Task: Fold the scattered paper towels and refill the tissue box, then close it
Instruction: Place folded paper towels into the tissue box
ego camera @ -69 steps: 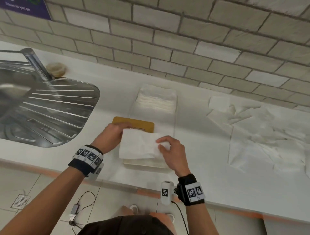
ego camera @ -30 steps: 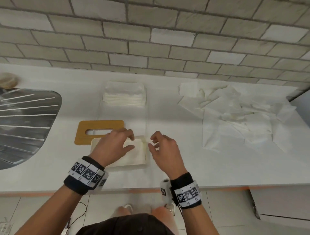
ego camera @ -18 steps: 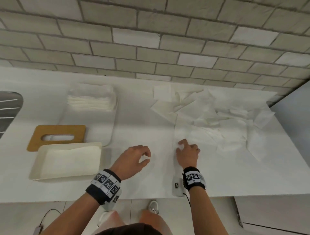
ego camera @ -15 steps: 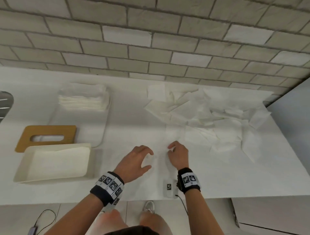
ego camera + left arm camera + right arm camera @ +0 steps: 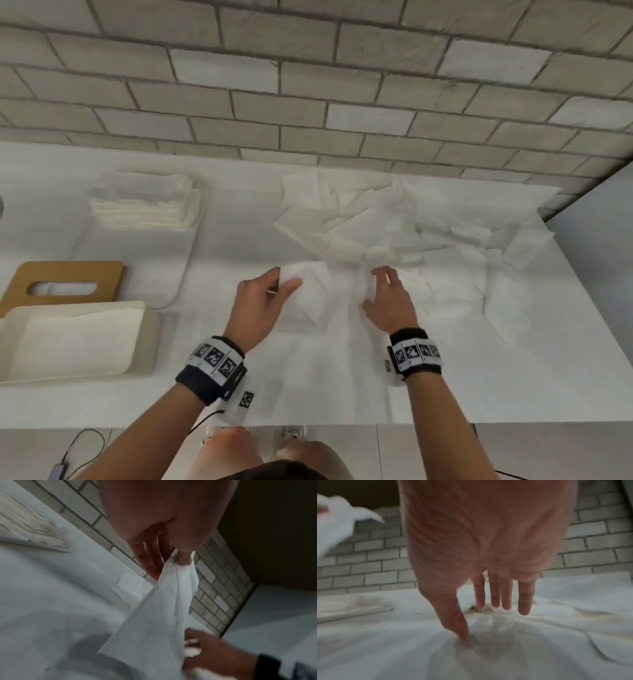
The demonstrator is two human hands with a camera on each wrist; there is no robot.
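In the head view my left hand (image 5: 287, 277) pinches one corner of a loose paper towel (image 5: 310, 301) and lifts it off the counter. The left wrist view shows thumb and fingers (image 5: 184, 559) closed on that corner, with the paper towel (image 5: 154, 622) hanging down. Just to the right, my right hand (image 5: 373, 287) rests with straight fingers on the sheets; its thumb (image 5: 462, 632) presses into a towel. The scattered pile (image 5: 411, 233) spreads behind and to the right. An open cream tissue box (image 5: 145, 339) holding folded towels sits at the far left, its wooden lid (image 5: 65, 274) behind it.
A neat stack of folded towels (image 5: 144, 205) lies on a clear sheet at the back left. The brick wall (image 5: 308, 102) closes the back of the white counter (image 5: 308, 394). The counter ends at the right near a grey panel (image 5: 599, 257).
Both hands left the tissue box and moved right to the scattered pile. My left hand has taken hold of a towel corner; my right hand now lies flat on the sheets.
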